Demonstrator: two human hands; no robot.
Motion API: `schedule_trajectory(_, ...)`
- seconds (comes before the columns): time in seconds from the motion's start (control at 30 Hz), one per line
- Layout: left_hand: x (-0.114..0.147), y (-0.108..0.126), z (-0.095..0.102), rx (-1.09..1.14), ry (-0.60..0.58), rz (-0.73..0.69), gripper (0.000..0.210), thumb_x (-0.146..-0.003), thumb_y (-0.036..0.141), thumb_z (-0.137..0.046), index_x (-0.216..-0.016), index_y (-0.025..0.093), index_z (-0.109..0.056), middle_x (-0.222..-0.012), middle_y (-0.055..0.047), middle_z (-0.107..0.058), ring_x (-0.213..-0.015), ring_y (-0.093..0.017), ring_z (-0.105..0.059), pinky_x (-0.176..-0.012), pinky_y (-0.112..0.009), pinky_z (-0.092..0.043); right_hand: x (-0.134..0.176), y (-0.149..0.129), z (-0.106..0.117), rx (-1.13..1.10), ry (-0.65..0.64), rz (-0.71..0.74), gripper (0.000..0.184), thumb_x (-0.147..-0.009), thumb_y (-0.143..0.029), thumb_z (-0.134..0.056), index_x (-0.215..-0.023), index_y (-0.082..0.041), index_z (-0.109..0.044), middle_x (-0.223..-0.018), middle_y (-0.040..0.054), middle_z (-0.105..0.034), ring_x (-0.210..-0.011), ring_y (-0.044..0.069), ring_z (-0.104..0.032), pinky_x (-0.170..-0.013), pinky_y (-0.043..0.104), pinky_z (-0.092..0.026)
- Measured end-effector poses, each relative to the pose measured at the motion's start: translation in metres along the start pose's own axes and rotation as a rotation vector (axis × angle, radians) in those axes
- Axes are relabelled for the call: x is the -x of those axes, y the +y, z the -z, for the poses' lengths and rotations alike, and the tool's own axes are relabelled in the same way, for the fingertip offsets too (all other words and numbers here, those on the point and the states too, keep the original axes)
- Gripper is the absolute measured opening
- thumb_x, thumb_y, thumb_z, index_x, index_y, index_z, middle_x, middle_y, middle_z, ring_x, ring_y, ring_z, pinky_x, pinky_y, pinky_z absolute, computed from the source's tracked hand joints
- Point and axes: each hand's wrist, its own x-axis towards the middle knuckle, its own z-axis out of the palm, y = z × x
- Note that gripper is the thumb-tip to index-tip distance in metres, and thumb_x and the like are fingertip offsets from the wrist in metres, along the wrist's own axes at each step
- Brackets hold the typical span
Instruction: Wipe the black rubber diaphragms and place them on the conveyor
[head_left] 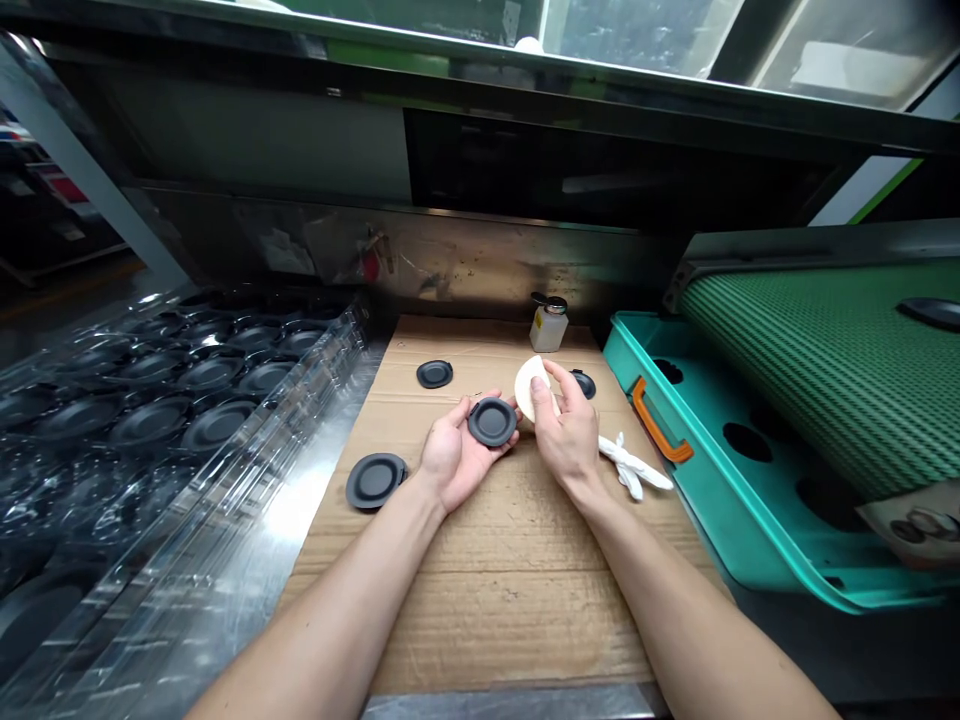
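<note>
My left hand (459, 450) holds a round black plastic lid (493, 422) face up, its fingers curled under and around the rim. Just to the right, my right hand (568, 428) pinches a cream-coloured round pad (534, 390) between thumb and fingers, close to the lid's edge. On the cardboard lie more black lids: one (376, 481) left of my left wrist, another (435, 374) farther back, and a third (583, 383) partly hidden behind my right hand. A crumpled white cloth or glove (636, 468) rests beside my right wrist.
A small white bottle (550, 325) with a metal top stands at the cardboard's (502, 620) back edge. Clear plastic trays (187, 400) of black lids fill the left. At right are a teal bin (720, 520) with an orange handle and a green conveyor belt (840, 350).
</note>
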Motion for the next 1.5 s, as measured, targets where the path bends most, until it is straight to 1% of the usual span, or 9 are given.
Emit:
schedule_trajectory(0.2,-0.002,0.002,0.004,-0.025,-0.013,-0.027,0.027,-0.094,0.029,-0.044,-0.105,0.012,-0.061,-0.122,-0.019,-0.062,-0.102,-0.029,-0.064,-0.082,-0.042,-0.053,0.001,0.0,-0.001,-0.021,-0.054,0.025,0.042,-0.094,-0.046,-0.045,-0.125,-0.02,-0.058,-0.11,0.0078,-0.068,-0.098,0.022,-0.064,-0.086,0.034,-0.05)
schedule_trajectory(0.37,-0.006,0.004,0.005,0.027,0.021,-0.071,0.027,-0.094,0.026,-0.041,-0.1,0.011,-0.063,-0.112,-0.017,-0.066,-0.105,-0.027,-0.063,-0.092,-0.045,-0.051,0.006,-0.008,0.003,0.077,-0.216,0.154,0.031,-0.092,-0.039,-0.05,-0.117,-0.024,-0.061,-0.096,0.0028,-0.07,-0.08,0.018,-0.065,-0.075,0.029,-0.049)
schedule_trajectory(0.5,-0.007,0.003,0.004,0.03,0.039,-0.094,0.023,-0.093,0.023,-0.044,-0.101,0.012,-0.063,-0.11,-0.015,-0.066,-0.103,-0.024,-0.063,-0.095,-0.044,-0.049,0.007,-0.009,0.004,0.161,-0.26,0.194,0.03,-0.093,-0.037,-0.048,-0.116,-0.023,-0.061,-0.098,0.0037,-0.07,-0.083,0.019,-0.066,-0.074,0.028,-0.048)
schedule_trajectory(0.63,-0.006,-0.005,0.001,-0.026,0.024,-0.136,0.024,-0.094,0.023,-0.045,-0.106,0.013,-0.063,-0.11,-0.013,-0.066,-0.103,-0.022,-0.063,-0.097,-0.039,-0.048,0.017,-0.015,-0.003,0.335,-0.302,0.133,0.033,-0.095,-0.038,-0.043,-0.12,-0.023,-0.055,-0.094,0.0062,-0.071,-0.08,0.022,-0.067,-0.069,0.029,-0.047)
schedule_trajectory(0.87,-0.006,-0.017,-0.001,-0.092,0.204,-0.337,0.02,-0.092,0.018,-0.049,-0.102,0.013,-0.065,-0.104,-0.009,-0.069,-0.1,-0.017,-0.064,-0.098,-0.031,-0.047,0.03,-0.036,-0.024,0.728,-0.324,0.057,0.035,-0.098,-0.036,-0.032,-0.123,-0.018,-0.049,-0.082,0.0095,-0.07,-0.065,0.023,-0.064,-0.061,0.03,-0.042)
schedule_trajectory(1.0,-0.006,-0.018,0.0,-0.081,0.224,-0.36,0.018,-0.091,0.016,-0.049,-0.096,0.013,-0.067,-0.101,-0.009,-0.07,-0.101,-0.018,-0.064,-0.097,-0.03,-0.047,0.027,-0.033,-0.028,0.711,-0.35,0.141,0.035,-0.099,-0.036,-0.031,-0.121,-0.017,-0.049,-0.09,0.0104,-0.07,-0.067,0.024,-0.064,-0.06,0.03,-0.041)
schedule_trajectory(1.2,-0.007,-0.021,0.001,-0.091,0.2,-0.352,0.017,-0.091,0.016,-0.05,-0.093,0.013,-0.067,-0.1,-0.008,-0.07,-0.102,-0.018,-0.064,-0.099,-0.03,-0.046,0.029,-0.032,-0.027,0.709,-0.373,0.161,0.037,-0.099,-0.037,-0.03,-0.124,-0.018,-0.049,-0.092,0.011,-0.069,-0.068,0.023,-0.064,-0.061,0.029,-0.043)
schedule_trajectory(1.4,-0.005,-0.02,0.0,-0.08,0.197,-0.337,0.019,-0.092,0.014,-0.048,-0.093,0.012,-0.067,-0.102,-0.009,-0.07,-0.104,-0.017,-0.063,-0.1,-0.029,-0.045,0.033,-0.026,-0.029,0.7,-0.344,0.161,0.041,-0.1,-0.04,-0.027,-0.124,-0.017,-0.051,-0.089,0.0111,-0.069,-0.067,0.023,-0.064,-0.061,0.03,-0.044)
schedule_trajectory(1.5,-0.005,-0.017,0.0,-0.038,0.113,-0.297,0.022,-0.093,0.015,-0.044,-0.091,0.012,-0.065,-0.103,-0.01,-0.069,-0.102,-0.018,-0.064,-0.098,-0.032,-0.048,0.023,-0.018,-0.026,0.579,-0.251,0.138,0.038,-0.099,-0.039,-0.032,-0.124,-0.018,-0.051,-0.093,0.0102,-0.07,-0.071,0.023,-0.065,-0.065,0.031,-0.045)
